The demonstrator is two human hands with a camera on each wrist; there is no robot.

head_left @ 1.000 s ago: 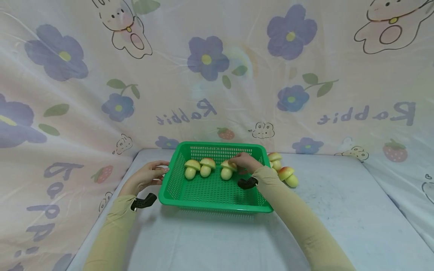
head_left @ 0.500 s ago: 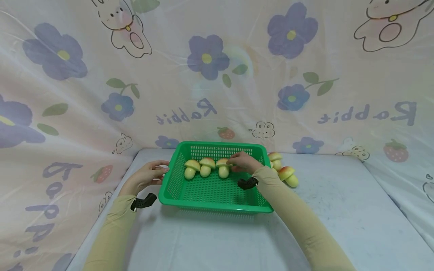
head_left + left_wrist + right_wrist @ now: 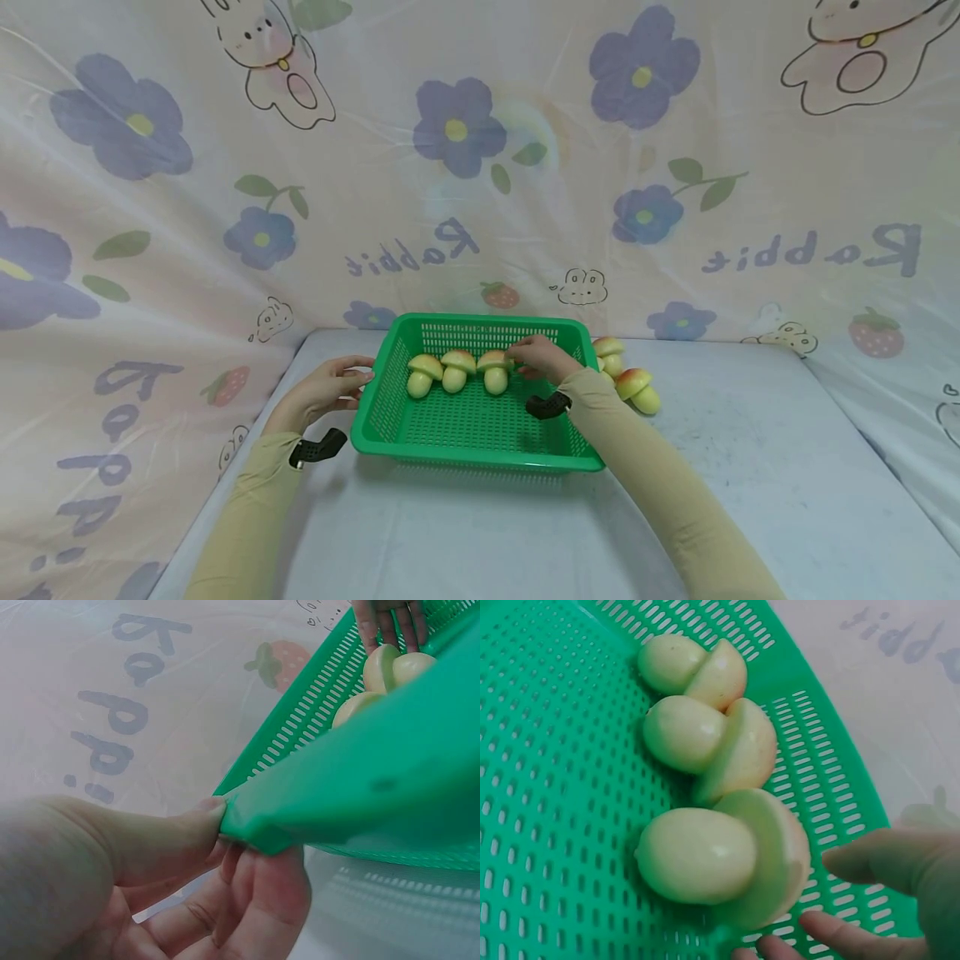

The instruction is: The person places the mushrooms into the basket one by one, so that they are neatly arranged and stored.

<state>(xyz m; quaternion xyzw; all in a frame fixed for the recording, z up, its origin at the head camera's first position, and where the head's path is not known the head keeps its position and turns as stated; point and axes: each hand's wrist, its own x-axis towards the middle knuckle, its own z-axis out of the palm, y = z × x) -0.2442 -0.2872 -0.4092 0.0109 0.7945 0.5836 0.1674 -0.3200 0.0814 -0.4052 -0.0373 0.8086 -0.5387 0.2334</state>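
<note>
In the head view a green plastic basket (image 3: 480, 461) holds three toy mushrooms in a row along its far side, with pale stems toward me and yellow-red caps away. My left hand (image 3: 324, 392) pinches the basket's left rim; the left wrist view shows the thumb (image 3: 199, 829) above the rim and fingers below. Inside the basket, my right hand (image 3: 546, 358) is beside the rightmost mushroom (image 3: 496, 377). In the right wrist view its thumb and fingers are spread just off that mushroom's cap (image 3: 780, 862), holding nothing. Left of it lie the middle mushroom (image 3: 456, 373) and leftmost mushroom (image 3: 423, 379).
More toy mushrooms lie on the white-covered table (image 3: 757, 450) just right of the basket, one mushroom (image 3: 637, 390) in front and another mushroom (image 3: 610, 354) behind, partly hidden by the rim. A printed curtain (image 3: 525, 208) hangs behind and at the left.
The rightmost mushroom has shifted a little left toward the others, and my right hand has let go of it. My left hand stays on the rim.
</note>
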